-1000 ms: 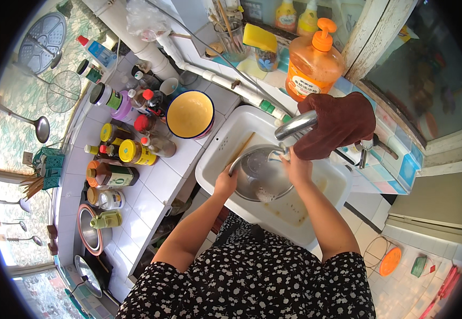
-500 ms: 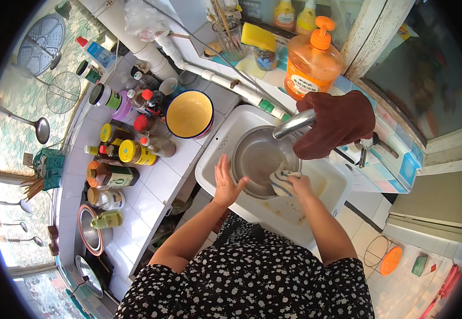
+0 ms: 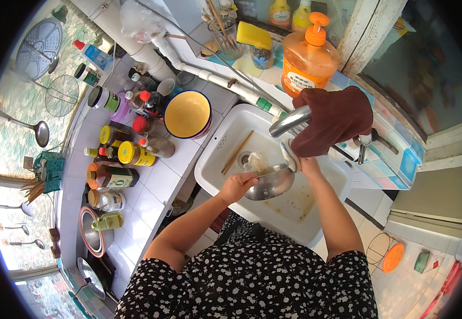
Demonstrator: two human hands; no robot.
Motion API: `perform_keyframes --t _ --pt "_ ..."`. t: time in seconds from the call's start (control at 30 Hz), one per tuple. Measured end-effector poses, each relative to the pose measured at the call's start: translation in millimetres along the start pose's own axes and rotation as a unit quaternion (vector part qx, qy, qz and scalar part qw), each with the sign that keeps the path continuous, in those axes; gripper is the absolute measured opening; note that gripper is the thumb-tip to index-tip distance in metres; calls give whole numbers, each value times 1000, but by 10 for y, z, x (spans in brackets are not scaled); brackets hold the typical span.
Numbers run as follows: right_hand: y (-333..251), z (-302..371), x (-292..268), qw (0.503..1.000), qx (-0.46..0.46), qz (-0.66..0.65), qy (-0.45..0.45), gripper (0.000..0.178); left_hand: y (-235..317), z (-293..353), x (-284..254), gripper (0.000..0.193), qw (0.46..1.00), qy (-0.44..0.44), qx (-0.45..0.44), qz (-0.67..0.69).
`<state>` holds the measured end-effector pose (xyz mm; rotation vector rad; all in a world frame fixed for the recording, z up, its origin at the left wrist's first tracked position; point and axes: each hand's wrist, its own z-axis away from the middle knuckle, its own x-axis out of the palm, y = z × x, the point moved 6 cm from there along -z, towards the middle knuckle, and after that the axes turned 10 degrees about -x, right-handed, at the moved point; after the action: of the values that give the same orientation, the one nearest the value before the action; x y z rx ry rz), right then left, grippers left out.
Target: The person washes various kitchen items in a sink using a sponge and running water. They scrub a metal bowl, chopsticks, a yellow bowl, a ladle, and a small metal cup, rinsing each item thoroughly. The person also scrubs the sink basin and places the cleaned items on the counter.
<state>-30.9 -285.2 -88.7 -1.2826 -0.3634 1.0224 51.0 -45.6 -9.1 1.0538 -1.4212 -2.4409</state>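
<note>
At the lower centre of the frame a black dress with white flowers was seen, and from it both forearms ran upward to a white sink at mid frame.

A steel bowl was held tilted over the sink basin, just below centre. The left hand was closed on the bowl's left rim, fingers curled over the edge, so that the bowl lay directly to the right of that grip. The right hand was at the bowl's upper right edge, mostly hidden behind it and under the tap; a pale scrubbing cloth seemed to be pinched in it, though how tightly it was closed could not be told. Something pale showed above the bowl's tilted rim.

A pair of wooden chopsticks lay in the basin to the upper left of the bowl. Above the right hand, a metal tap was draped with a brown cloth.

Farther up, an orange soap pump bottle stood on the ledge. To the left, a yellow enamel bowl and sauce bottles were set on the tiled counter.
</note>
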Motion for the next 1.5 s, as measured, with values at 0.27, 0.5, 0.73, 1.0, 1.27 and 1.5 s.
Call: perform_keyframes --t 0.27,0.5,0.73,1.0,1.27,1.5 --pt "-350 297 -63 966 -170 195 21 30 -384 -53 362 28 902 4 -203 382" --pt "-1252 1228 617 891 -411 191 -23 44 -163 -226 331 22 857 68 -194 473" --pt "-1185 738 593 912 -358 198 20 38 -198 -186 82 26 939 52 -215 263" --pt "228 338 410 902 161 -401 -6 27 -17 -118 -361 38 759 65 -195 618" --pt "377 918 936 824 186 -525 103 19 -347 -274 479 28 930 150 -153 300" --pt "625 964 723 867 210 -442 92 51 -603 -366 813 14 985 -40 -43 -160"
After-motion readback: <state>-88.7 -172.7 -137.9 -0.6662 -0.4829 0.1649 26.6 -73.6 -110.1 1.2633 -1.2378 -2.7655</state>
